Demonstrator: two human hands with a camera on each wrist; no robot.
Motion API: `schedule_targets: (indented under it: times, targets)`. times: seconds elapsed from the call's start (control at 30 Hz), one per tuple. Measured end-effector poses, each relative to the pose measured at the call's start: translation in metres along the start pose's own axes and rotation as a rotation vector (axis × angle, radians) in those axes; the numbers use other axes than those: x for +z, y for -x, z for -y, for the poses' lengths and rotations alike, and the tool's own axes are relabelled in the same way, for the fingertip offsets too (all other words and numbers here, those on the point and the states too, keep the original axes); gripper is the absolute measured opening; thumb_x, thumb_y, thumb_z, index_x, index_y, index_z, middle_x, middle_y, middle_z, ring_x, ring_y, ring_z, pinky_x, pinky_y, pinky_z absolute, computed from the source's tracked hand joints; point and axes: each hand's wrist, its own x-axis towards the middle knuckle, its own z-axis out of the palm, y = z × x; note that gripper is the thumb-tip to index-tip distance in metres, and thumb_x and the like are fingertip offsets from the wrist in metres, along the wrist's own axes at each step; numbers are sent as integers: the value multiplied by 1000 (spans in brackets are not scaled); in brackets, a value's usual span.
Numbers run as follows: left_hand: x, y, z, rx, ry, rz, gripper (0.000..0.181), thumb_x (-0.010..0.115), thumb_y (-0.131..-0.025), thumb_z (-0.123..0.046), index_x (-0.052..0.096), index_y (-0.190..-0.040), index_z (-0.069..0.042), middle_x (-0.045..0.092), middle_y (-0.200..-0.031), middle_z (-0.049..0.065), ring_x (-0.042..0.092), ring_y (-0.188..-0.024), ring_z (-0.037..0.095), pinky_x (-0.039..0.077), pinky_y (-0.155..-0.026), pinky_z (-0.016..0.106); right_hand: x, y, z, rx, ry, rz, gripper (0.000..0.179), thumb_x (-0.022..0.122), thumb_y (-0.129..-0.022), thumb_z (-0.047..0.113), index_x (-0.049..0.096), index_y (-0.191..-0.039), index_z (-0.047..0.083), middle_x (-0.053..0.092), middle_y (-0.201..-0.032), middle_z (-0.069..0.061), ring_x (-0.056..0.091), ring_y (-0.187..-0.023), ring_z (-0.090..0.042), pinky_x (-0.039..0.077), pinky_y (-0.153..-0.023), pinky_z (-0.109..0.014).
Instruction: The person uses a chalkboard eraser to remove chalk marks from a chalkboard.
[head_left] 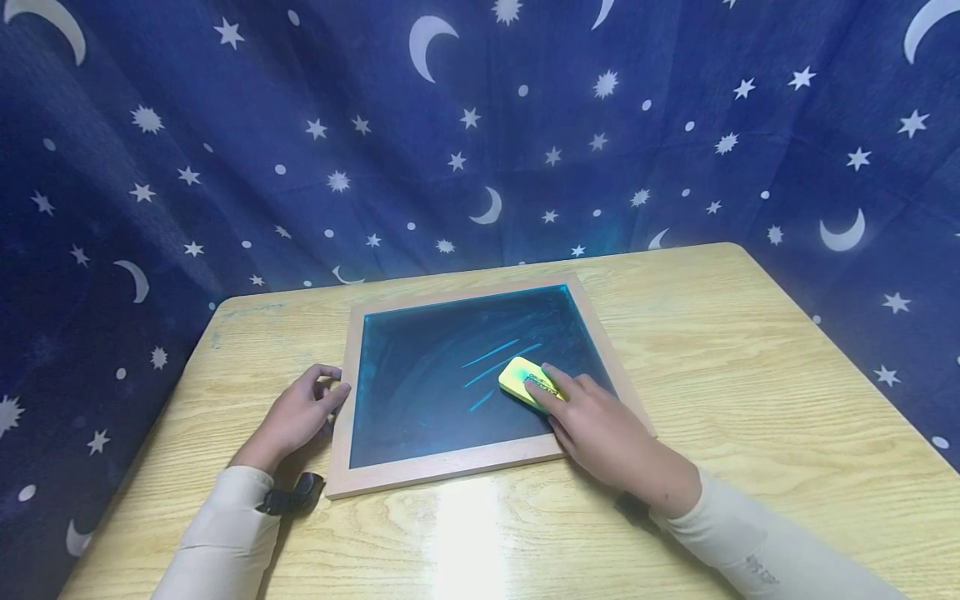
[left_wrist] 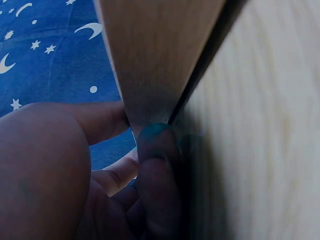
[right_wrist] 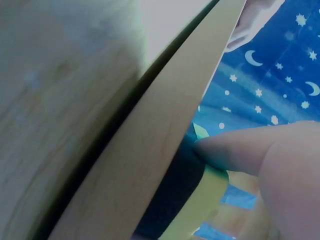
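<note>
A chalkboard (head_left: 420, 375) in a light wooden frame lies on the table, with several blue-green chalk strokes on its dark surface. My right hand (head_left: 603, 429) holds a yellow board eraser (head_left: 517, 379) against the board, right of the strokes. In the right wrist view the thumb presses the eraser's side (right_wrist: 200, 210), with its dark felt towards the board. At the frame's left edge is my left hand (head_left: 296, 417), thumb and fingers bent onto the wood. The left wrist view shows these fingers (left_wrist: 157, 185) gripping the frame's side (left_wrist: 155, 55), one low beside the table.
The light wood-grain table (head_left: 750, 367) extends around the board, with bluish smudges near its back left corner. A blue curtain (head_left: 450, 150) with white moons and stars hangs behind and beside it. Dark straps (head_left: 292, 497) circle both wrists.
</note>
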Motion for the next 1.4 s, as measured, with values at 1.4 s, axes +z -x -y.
schedule_targets:
  times: [1.4]
  targets:
    - [1, 0, 1, 3, -10, -10, 57, 48, -104, -47, 44, -141, -4, 65, -110, 18, 64, -91, 23, 50, -69, 31, -3, -3, -8, 25, 4, 12, 51, 70, -90, 7, 58, -140, 15, 54, -143, -23, 63, -104, -37, 55, -86, -46]
